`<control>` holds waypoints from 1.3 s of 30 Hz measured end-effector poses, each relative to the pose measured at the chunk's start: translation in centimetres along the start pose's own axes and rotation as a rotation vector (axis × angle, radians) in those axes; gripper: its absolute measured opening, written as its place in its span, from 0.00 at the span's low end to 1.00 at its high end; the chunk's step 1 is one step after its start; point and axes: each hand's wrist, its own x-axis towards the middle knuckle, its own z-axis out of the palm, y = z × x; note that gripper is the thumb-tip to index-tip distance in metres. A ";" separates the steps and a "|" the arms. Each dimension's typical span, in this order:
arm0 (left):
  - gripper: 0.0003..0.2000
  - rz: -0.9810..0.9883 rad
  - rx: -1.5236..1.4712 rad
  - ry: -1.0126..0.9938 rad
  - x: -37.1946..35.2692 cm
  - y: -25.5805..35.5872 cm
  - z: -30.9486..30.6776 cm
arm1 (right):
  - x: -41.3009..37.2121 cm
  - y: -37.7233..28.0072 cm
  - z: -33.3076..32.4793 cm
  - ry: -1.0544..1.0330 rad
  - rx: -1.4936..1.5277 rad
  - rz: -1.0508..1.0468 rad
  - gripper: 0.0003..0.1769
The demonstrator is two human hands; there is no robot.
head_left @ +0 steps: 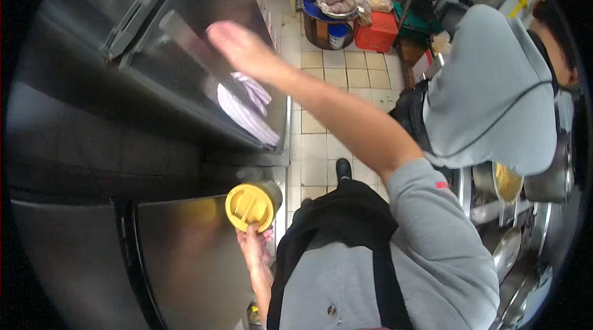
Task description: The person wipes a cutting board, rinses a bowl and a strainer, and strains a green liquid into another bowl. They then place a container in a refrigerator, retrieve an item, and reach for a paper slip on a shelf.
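Observation:
My left hand (254, 243) holds a container with a yellow lid (249, 207), thumb on the lid's near edge and fingers beneath it. Stretched out over the upper left, my right hand (235, 46) is beside the long handle (201, 55) of a dark steel door (167, 76). It is blurred, its fingers look extended, and nothing shows in it. A striped cloth (247, 110) hangs from that handle. Any contact between my right hand and the handle cannot be made out.
A co-worker in a grey shirt (491, 95) stands at the right, near a pot of yellow food (508, 183). Further ahead are bowls of meat (336, 4) and a red crate (377, 32) on the tiled floor (314, 144). Steel doors (185, 256) line the left.

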 end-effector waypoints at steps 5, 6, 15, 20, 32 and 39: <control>0.21 0.045 -0.190 0.239 -1.3 -2.8 2.1 | 0.8 3.3 2.8 -0.302 0.336 0.212 0.30; 0.22 0.059 -0.198 0.246 -1.9 -3.1 2.6 | 1.1 3.5 2.2 -0.319 0.381 0.144 0.30; 0.20 0.148 -0.309 0.362 -0.1 -5.0 3.6 | 1.0 5.5 -0.6 -0.428 0.689 0.308 0.20; 0.18 0.042 -0.267 0.314 3.0 -3.6 5.1 | -0.5 6.5 -9.3 -0.422 0.552 0.255 0.28; 0.24 -0.199 -0.001 0.049 15.2 0.2 12.8 | -1.9 13.3 -31.7 0.683 0.350 0.262 0.29; 0.21 -0.311 -0.054 0.042 26.5 -2.7 17.2 | -2.0 15.3 -39.5 0.741 0.108 0.238 0.29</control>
